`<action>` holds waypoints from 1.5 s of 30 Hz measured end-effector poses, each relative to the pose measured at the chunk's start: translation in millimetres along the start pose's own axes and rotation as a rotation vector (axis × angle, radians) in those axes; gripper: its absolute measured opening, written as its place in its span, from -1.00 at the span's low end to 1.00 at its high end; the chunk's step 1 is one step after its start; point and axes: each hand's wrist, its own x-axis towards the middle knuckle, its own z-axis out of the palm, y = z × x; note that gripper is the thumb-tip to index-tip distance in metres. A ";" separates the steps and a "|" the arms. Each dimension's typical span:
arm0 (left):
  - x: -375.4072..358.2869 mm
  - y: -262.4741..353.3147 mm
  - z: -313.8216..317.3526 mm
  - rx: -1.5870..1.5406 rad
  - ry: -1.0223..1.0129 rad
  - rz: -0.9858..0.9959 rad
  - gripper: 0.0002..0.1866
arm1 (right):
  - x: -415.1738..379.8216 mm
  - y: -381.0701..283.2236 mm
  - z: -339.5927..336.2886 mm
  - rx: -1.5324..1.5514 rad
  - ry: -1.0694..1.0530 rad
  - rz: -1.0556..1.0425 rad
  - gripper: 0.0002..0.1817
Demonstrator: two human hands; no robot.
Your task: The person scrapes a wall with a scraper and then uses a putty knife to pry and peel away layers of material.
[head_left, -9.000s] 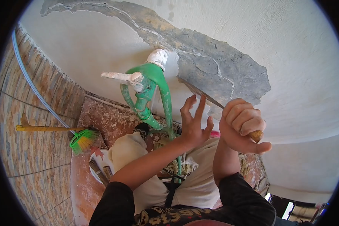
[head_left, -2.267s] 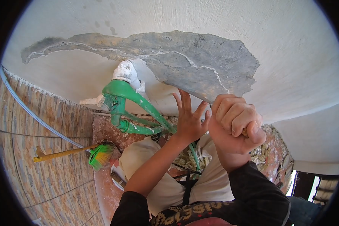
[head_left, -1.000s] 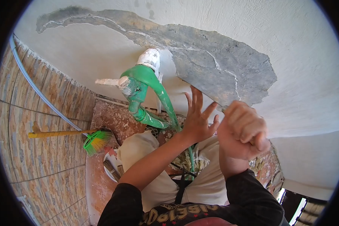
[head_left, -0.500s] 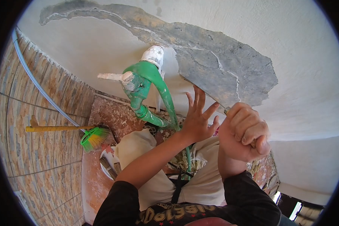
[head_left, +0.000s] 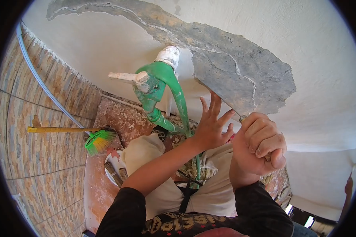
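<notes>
My right hand (head_left: 261, 144) is closed around the handle of a putty knife (head_left: 236, 115). Its wide, thin blade lies nearly edge-on against the wall, at the lower edge of a bare grey patch (head_left: 241, 69). My left hand (head_left: 213, 126) has its fingers spread, and the fingertips rest at the underside of the blade. Most of the handle is hidden in my right fist. Just left of my left hand, a green pipe with a tap (head_left: 152, 89) comes out of a white-coated fitting on the wall.
A green broom (head_left: 99, 142) with a yellow handle leans at left near a stone-patterned tile wall (head_left: 39, 158). A pale blue hose (head_left: 43, 87) runs along it. A white container (head_left: 114, 170) holding brushes stands by my knee. Another person's arm (head_left: 348, 187) reaches up at far right.
The view has shifted slightly, so the wall and pipe sit a little further right. Another person's arm has appeared at the right edge. My hands keep about the same pose on the putty knife.
</notes>
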 end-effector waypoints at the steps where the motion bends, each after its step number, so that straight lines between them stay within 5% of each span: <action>1: -0.3 1.0 1.3 -0.002 0.021 0.020 -0.35 | -0.3 -0.2 -1.0 0.011 0.001 -0.003 -0.54; 17: -6.0 4.4 3.4 0.009 0.034 0.023 -0.53 | -5.5 -2.3 -5.7 0.057 -0.074 -0.002 -0.61; 19: -4.8 7.3 6.7 -0.019 0.123 -0.016 -0.54 | -6.4 3.7 -4.3 0.115 0.078 0.048 -0.52; 45: -0.1 0.8 2.4 0.073 0.004 0.024 -0.44 | -0.3 3.2 -1.5 0.054 0.004 -0.024 -0.60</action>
